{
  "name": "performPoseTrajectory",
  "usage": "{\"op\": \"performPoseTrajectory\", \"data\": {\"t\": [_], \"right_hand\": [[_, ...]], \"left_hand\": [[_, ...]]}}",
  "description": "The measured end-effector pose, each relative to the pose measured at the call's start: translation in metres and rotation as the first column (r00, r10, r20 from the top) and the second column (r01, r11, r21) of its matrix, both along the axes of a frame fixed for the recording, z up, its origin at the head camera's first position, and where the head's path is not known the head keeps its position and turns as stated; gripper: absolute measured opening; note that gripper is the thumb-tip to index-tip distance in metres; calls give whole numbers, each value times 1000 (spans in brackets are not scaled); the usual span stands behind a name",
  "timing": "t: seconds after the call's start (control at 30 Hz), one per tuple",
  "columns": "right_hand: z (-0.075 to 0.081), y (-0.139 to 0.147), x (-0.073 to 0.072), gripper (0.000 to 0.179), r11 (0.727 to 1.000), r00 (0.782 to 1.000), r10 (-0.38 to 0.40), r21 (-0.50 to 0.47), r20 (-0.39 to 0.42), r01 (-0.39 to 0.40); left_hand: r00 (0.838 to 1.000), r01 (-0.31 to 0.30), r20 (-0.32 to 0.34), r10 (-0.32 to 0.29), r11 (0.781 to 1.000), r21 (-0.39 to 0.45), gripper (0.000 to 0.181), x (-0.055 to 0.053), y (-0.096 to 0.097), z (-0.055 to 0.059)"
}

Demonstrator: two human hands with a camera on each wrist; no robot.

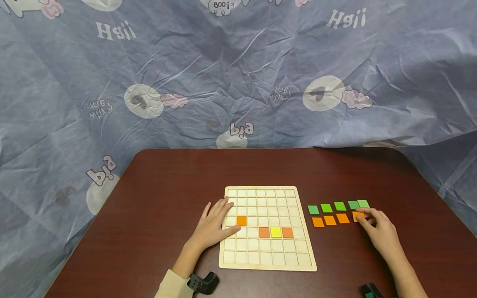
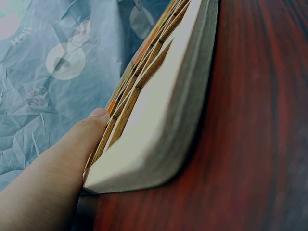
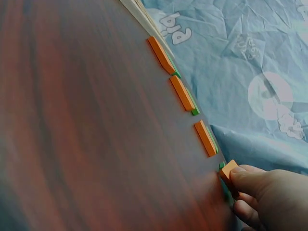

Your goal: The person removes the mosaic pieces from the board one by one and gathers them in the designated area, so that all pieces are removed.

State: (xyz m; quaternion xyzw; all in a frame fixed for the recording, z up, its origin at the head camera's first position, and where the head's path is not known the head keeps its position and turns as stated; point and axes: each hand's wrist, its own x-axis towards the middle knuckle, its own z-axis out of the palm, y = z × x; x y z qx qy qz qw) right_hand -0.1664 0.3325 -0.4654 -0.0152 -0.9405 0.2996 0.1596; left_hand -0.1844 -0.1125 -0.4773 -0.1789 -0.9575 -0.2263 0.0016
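Observation:
My left hand [image 1: 213, 227] rests on the left edge of a pale wooden grid board [image 1: 265, 258], fingers spread and straight. In the left wrist view its thumb [image 2: 82, 137] lies along the board's rim. Beside the thumb, an orange tile [image 1: 241, 221] sits in a cell. A row lower are two reddish-orange tiles with a yellow tile [image 1: 275, 232] between them. Right of the board, my right hand [image 1: 381, 231] pinches an orange square tile [image 3: 229, 171] between thumb and fingers, at the right end of a row of orange tiles [image 1: 330, 220].
Several green tiles [image 1: 339, 206] form a row behind the orange ones; two at its right end overlap or touch. The dark red-brown table [image 1: 179, 178] ends at a blue printed cloth [image 1: 223, 74]. Dark straps with devices [image 1: 203, 283] are around the wrists.

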Motion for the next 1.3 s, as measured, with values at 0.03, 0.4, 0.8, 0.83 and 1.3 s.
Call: {"op": "performPoseTrajectory", "data": {"t": [0.03, 0.4, 0.8, 0.83, 1.3], "right_hand": [[0, 1, 0, 25, 1000, 1000, 4, 8, -1, -4], [-4, 5, 2, 28, 999, 999, 14, 50, 37, -16], [-4, 1, 0, 21, 999, 1000, -10, 42, -16, 10], [-5, 1, 0, 21, 999, 1000, -14, 39, -14, 14], [15, -38, -1, 18, 1000, 994, -6, 4, -113, 7]], "left_hand": [[1000, 2, -4, -2, 1000, 3, 78, 0, 0, 0], [1000, 13, -19, -13, 1000, 5, 77, 1, 0, -2], [1000, 12, -4, -12, 999, 31, 77, 3, -1, 3], [1000, 12, -5, -12, 999, 30, 77, 3, -1, 3], [1000, 10, -11, -9, 1000, 25, 77, 2, -3, 0]]}}
